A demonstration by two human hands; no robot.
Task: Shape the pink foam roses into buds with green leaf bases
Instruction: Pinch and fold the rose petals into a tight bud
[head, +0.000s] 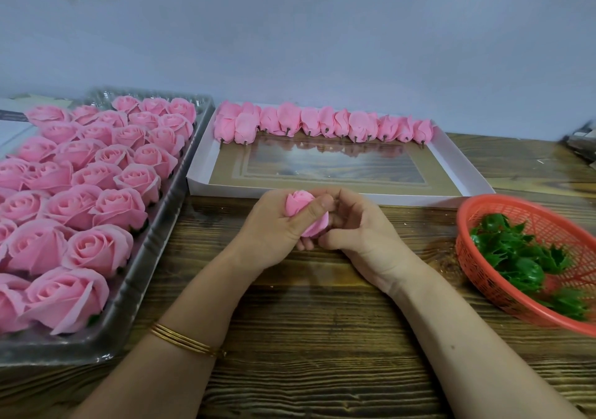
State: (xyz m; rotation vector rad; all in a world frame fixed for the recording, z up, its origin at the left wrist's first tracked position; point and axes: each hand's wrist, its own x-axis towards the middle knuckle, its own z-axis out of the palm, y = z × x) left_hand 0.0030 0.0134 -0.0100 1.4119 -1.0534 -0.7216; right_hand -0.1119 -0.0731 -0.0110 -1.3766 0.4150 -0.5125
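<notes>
Our left grip [283, 225] is closed round the pink rose [298, 204], thumb across the petals, squeezing them inward into a tight bud whose tip pokes out above. Our right grip [351, 228] meets it from the right, fingers curled onto the lower petals, which we judge is to tuck them toward the base. Supplies fan out around the grips on the desk [322, 338]. The tray [180, 173] of open roses lies to their left, the red basket [464, 257] of green leaf bases [516, 257] to their right. The white box [451, 160] lies beyond, finished buds [322, 123] lining its far edge. We see no leaf base on this rose yet.
</notes>
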